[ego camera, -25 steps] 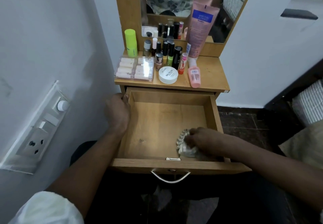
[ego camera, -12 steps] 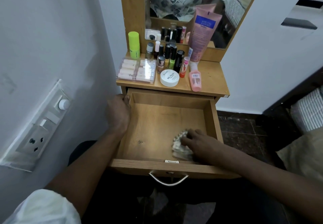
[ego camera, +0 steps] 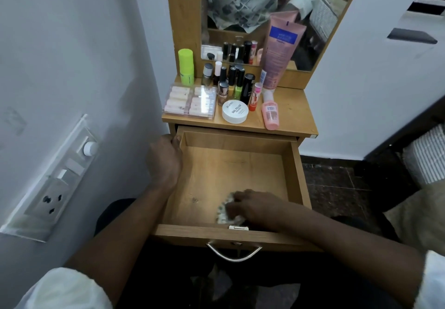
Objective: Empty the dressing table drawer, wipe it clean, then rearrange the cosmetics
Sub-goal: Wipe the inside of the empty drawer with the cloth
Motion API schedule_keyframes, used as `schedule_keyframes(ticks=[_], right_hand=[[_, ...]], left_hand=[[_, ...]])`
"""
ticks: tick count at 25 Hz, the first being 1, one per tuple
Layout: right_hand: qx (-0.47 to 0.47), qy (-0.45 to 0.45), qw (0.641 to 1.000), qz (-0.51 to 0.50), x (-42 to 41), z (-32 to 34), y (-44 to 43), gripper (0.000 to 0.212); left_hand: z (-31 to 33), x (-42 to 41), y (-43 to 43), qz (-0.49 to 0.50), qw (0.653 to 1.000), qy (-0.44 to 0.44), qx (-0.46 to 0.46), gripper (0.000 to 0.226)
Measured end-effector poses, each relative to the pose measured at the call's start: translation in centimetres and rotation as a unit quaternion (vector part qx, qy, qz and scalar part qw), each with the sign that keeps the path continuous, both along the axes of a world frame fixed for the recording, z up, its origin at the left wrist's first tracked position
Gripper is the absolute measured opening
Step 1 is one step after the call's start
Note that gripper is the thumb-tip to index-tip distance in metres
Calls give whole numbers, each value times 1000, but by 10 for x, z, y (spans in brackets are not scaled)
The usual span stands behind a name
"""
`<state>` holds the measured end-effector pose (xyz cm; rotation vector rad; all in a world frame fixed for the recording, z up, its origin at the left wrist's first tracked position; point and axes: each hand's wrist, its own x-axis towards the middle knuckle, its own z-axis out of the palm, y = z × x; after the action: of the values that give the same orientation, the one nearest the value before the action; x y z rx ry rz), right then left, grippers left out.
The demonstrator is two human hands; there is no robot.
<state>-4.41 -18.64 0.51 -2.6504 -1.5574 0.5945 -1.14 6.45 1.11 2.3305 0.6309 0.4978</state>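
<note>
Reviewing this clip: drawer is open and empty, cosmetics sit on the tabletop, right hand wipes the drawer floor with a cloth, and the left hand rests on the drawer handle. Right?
Not quite. The head view shows the left hand gripping the drawer's back left corner, not the metal handle, which is untouched at the front. The rest holds: the drawer is empty, the cosmetics stand on the tabletop, and the right hand presses the cloth on the drawer floor.

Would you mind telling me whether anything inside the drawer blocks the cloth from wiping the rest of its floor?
Nothing visible does. The drawer holds only the cloth under the right hand; its floor is otherwise bare.
</note>
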Motion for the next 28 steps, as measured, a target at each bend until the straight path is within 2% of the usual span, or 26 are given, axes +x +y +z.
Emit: schedule_keyframes(ticks=[1,3,4,5,7,9,10,12,13,14,16,17,19,20,21,23,25,26,28], right_hand=[[-49,-37,998,-18,5,3,-12,48],[-100,-64,978,-171,39,1,-28,67],[-87,-90,964,-236,59,1,-27,75],[-62,-126,957,-254,73,-3,-22,80],[9,-125,962,-241,80,-12,4,76],[75,-21,981,-180,56,-16,27,59],[84,39,989,-117,34,-11,27,50],[35,107,994,12,15,-1,6,35],[-14,114,992,44,20,5,-9,33],[-58,107,992,24,31,10,-20,36],[-91,26,989,-115,66,17,-24,50],[-67,-32,983,-166,78,17,-15,55],[52,-130,980,-140,82,4,22,57],[113,-115,981,-108,72,-5,42,55],[155,-56,984,-70,57,-12,59,51],[145,75,985,51,23,-12,66,42],[78,152,978,117,27,-2,50,39],[53,149,982,107,40,2,39,40],[53,52,997,22,75,0,34,41]], left_hand=[[-1,0,-1,1,1000,3,-3,35],[-1,0,-1,11,1000,7,-8,34],[-1,0,0,15,1000,8,-9,34],[-1,0,2,17,1000,10,-9,34],[-3,0,3,16,1000,11,-11,34],[-2,0,3,16,1000,14,-8,34],[-2,0,1,16,1000,15,-5,35],[-2,2,0,15,1000,15,-6,36],[-3,3,0,16,1000,16,-6,36],[-4,4,1,20,1000,17,-4,35],[-6,4,2,30,999,18,-3,34],[-6,4,3,31,999,20,-7,34],[-6,3,3,26,999,22,-10,34],[-5,3,3,26,999,24,-12,34],[-4,3,3,26,999,23,-13,33],[-4,3,1,26,999,12,-14,33],[-2,3,-1,22,1000,6,-13,33],[-2,3,-1,23,1000,5,-16,33],[-3,3,2,33,999,10,-24,31]])
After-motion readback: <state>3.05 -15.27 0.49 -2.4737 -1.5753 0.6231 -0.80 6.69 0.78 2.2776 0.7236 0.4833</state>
